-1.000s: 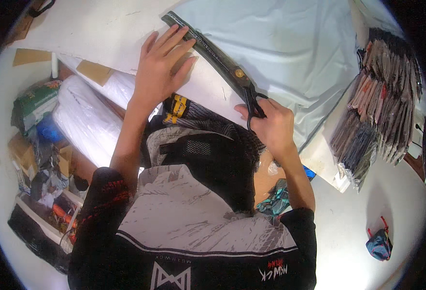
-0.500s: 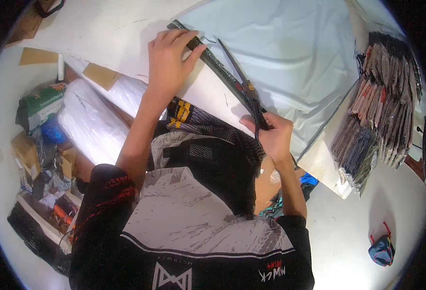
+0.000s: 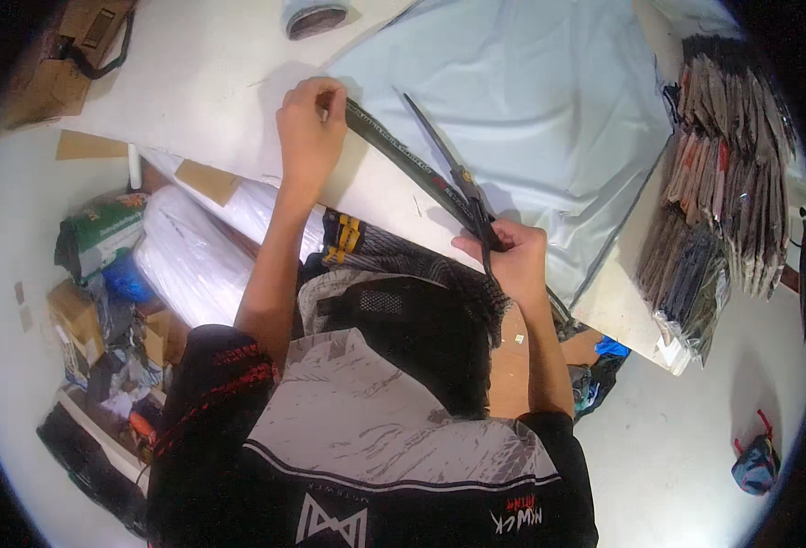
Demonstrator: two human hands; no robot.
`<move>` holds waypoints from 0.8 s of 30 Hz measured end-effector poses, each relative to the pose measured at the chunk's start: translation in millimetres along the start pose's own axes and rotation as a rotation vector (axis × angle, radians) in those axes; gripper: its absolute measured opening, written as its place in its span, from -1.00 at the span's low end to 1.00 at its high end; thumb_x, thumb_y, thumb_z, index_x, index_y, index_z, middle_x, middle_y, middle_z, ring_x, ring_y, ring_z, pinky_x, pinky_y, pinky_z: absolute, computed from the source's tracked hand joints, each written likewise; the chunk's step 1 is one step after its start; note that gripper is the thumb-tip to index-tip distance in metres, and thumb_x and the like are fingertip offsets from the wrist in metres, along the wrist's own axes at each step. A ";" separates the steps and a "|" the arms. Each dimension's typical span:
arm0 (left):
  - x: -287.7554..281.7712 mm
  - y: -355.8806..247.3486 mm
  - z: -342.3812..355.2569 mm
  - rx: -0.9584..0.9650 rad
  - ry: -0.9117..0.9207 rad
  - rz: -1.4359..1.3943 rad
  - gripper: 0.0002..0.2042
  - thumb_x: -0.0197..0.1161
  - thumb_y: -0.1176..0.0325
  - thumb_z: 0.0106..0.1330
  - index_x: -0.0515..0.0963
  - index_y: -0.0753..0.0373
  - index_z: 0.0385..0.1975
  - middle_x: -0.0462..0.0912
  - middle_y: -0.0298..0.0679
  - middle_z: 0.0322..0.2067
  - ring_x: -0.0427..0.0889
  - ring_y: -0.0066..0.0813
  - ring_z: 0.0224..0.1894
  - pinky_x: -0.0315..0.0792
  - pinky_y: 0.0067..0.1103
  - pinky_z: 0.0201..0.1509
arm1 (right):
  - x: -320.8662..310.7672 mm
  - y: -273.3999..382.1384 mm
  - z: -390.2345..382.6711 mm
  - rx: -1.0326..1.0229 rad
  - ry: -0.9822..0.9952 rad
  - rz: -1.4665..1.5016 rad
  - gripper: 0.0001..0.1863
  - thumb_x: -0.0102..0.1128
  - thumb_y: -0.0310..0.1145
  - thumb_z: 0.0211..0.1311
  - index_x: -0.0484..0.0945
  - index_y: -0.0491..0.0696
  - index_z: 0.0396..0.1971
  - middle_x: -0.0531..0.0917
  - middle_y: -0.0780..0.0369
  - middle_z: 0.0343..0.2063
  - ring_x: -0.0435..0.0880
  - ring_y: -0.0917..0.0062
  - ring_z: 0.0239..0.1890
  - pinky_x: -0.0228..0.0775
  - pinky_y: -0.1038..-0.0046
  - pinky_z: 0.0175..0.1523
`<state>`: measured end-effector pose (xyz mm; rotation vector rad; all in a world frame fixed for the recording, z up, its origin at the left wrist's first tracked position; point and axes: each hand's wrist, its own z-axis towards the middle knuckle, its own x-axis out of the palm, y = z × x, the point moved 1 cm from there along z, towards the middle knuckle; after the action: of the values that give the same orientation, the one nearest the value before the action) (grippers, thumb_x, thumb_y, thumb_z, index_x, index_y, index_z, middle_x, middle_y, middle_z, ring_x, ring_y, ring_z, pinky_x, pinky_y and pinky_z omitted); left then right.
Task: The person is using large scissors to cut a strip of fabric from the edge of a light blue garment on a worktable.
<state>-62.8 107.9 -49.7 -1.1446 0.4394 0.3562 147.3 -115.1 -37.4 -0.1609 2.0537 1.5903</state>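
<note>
A long, narrow dark band (image 3: 394,151) with small pale print runs slantwise between my hands, over the near edge of the pale cloth. My left hand (image 3: 313,128) is closed, pinching the band's far end between thumb and fingers. Black-handled scissors (image 3: 461,173) are in my right hand (image 3: 517,260), its fingers closed around the handles. Their long blades point away from me over the cloth, beside the band. The band's near end passes in at my right hand, where the scissors' handles partly hide it. Pale blue cloth (image 3: 531,100) lies spread on the white table (image 3: 211,68).
Stacks of folded items in clear bags (image 3: 723,173) stand at the table's right side. A cardboard box (image 3: 79,55) is at the far left, with white plastic-wrapped rolls (image 3: 188,247) nearer. A small dark pouch (image 3: 756,466) lies at the lower right.
My left hand has gone from lying along the band, with its end sticking out beyond, to pinching that end. The right hand still holds the scissors. The whole view has shifted slightly.
</note>
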 end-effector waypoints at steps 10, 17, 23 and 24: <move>-49.7 -22.4 -26.7 0.099 0.028 0.223 -0.84 0.25 0.52 0.19 0.65 0.23 -0.23 0.66 -0.15 -0.26 0.61 -0.18 -0.20 0.44 -0.40 -0.08 | -6.8 -3.6 0.9 0.086 0.029 0.171 -0.63 0.65 -0.27 -0.12 0.59 -0.18 -0.67 0.39 0.49 -0.78 0.21 0.82 -0.67 -0.03 0.65 -0.61; -3.2 -43.8 -60.5 0.331 0.228 0.241 -0.72 0.38 0.32 0.15 0.67 0.13 -0.12 0.59 -0.29 -0.03 0.48 -0.24 0.02 0.32 -0.34 0.05 | -8.8 2.4 1.9 0.128 0.065 0.191 -0.67 0.63 -0.34 -0.09 0.59 -0.18 -0.67 0.41 0.49 -0.74 0.22 0.83 -0.66 -0.03 0.67 -0.59; -6.0 -34.6 -46.4 0.277 0.252 0.318 -0.68 0.37 0.22 0.19 0.66 0.12 -0.07 0.56 -0.34 0.06 0.44 -0.22 0.10 0.27 -0.30 0.09 | -9.9 6.1 1.2 0.116 0.070 0.205 -0.66 0.64 -0.34 -0.11 0.59 -0.20 -0.66 0.39 0.50 -0.75 0.21 0.83 -0.66 -0.05 0.66 -0.60; -10.3 -33.0 -44.3 0.302 0.226 0.421 -0.66 0.34 0.19 0.22 0.64 0.11 -0.02 0.52 -0.32 0.11 0.42 -0.20 0.13 0.25 -0.26 0.12 | -10.7 4.4 1.2 0.102 0.069 0.178 -0.66 0.64 -0.34 -0.11 0.59 -0.20 -0.66 0.38 0.50 -0.75 0.21 0.83 -0.66 -0.05 0.66 -0.60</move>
<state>-62.4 54.0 -33.7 -0.7935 0.9078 0.5083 155.1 -115.0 -28.7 0.0039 2.2509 1.5984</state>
